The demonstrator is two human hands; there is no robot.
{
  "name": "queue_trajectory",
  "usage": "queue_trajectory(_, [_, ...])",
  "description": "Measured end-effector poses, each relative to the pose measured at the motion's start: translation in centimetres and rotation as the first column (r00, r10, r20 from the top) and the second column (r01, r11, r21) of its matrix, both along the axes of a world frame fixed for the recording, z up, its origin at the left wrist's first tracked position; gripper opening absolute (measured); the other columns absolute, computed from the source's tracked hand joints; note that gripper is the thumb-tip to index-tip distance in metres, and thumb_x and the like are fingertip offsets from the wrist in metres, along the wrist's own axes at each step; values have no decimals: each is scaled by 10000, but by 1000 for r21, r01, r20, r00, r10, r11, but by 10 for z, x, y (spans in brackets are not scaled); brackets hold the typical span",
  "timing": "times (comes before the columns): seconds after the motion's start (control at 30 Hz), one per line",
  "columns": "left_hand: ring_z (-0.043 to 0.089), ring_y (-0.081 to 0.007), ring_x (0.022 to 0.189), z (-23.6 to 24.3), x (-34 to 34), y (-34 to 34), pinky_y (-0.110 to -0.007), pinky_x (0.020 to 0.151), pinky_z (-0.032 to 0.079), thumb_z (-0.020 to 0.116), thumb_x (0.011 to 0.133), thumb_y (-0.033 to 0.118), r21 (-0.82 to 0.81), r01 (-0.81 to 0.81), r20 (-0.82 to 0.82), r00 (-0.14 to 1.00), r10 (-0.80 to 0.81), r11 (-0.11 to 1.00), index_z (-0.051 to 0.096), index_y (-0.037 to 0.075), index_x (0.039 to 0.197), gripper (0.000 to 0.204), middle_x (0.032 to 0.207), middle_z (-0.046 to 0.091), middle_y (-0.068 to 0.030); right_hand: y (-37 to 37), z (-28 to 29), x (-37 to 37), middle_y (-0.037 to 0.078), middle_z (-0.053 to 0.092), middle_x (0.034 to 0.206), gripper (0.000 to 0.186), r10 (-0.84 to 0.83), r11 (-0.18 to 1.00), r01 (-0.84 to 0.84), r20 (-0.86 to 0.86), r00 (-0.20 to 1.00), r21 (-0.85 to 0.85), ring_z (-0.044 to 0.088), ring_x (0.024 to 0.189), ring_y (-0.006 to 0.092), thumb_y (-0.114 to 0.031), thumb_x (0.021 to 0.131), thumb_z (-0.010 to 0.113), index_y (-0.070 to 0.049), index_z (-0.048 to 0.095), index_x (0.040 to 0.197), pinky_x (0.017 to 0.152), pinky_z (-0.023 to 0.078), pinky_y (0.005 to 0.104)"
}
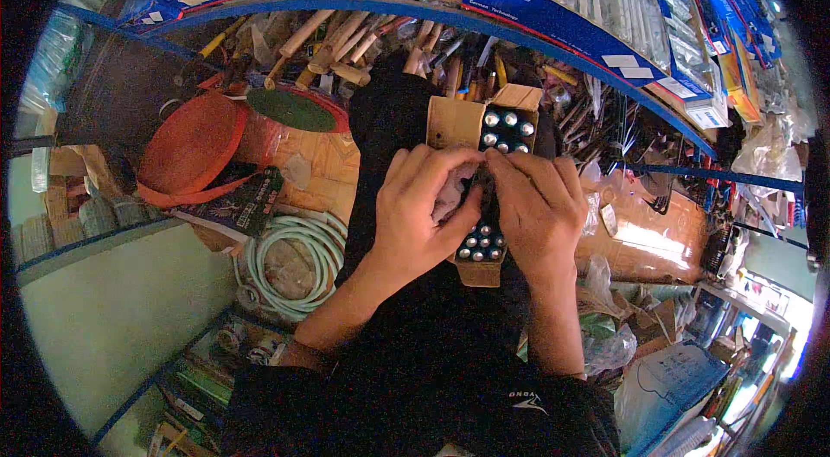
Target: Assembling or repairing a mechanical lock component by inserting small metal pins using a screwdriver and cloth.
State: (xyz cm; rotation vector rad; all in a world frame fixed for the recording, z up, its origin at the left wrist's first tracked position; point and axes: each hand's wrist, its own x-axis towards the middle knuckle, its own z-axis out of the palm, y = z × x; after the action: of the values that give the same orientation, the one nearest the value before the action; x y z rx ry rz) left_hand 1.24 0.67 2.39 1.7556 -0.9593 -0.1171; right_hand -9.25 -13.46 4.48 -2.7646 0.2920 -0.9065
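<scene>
My left hand point(419, 215) is closed around a small crumpled pale item point(451, 191), unclear in detail, above an open cardboard box point(452, 117). Opposite it, my right hand point(540, 206) has its fingertips pinched at the top of that item, close to my left fingertips; what they grip is too small to make out. The box rests over my dark-clothed legs and holds several silver-topped dark cylinders point(508, 133). More cylinders point(482, 242) show below my hands, and the middle is hidden by them.
A blue-edged shelf point(389, 7) carries blue boxes of wrapped rods above loose tool handles point(316, 51). At left lie red strap rolls point(190, 141) and a pale hose coil point(285, 262). At right are a brown board point(648, 232), plastic bags point(605, 345) and a blue-white carton point(670, 388).
</scene>
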Motion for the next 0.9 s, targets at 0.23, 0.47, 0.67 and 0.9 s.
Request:
queue_trajectory(0.23, [624,-329,894,-1,1,2,-419,805,499,771,785,32,40,11,3,1000,-11,999,675,73,1187,416,994,669,-120,3,0,4,-2,676,967,309,-7,1000,7,8,1000,16,605,793,201,-73,719,755,-120,804,1021,643,523,334])
queue_trajectory(0.47, [656,-325,950,3,2,3,-401,854,510,757,794,-5,98,22,-19,1000,-20,995,664,54,1191,412,1033,685,-138,-2,-3,7,-7,668,984,280,12,1000,-13,-40,999,-9,605,822,203,-78,757,747,-131,805,1026,656,520,341])
queue_trajectory(0.67, [674,-286,949,-11,7,-2,-381,843,519,781,812,6,37,11,-49,999,-9,999,653,42,1201,411,1059,694,-125,-5,-18,7,-14,655,970,341,-40,999,37,-69,997,-39,607,817,206,-89,765,743,-170,813,1089,670,527,339])
queue_trajectory(0.9, [629,-308,862,-10,3,-2,-413,801,496,790,785,76,77,-6,-137,990,16,997,674,82,1175,407,958,676,-106,-4,-23,-1,-12,652,968,331,-111,993,111,7,994,47,610,812,214,-133,786,790,-187,816,1112,671,525,345])
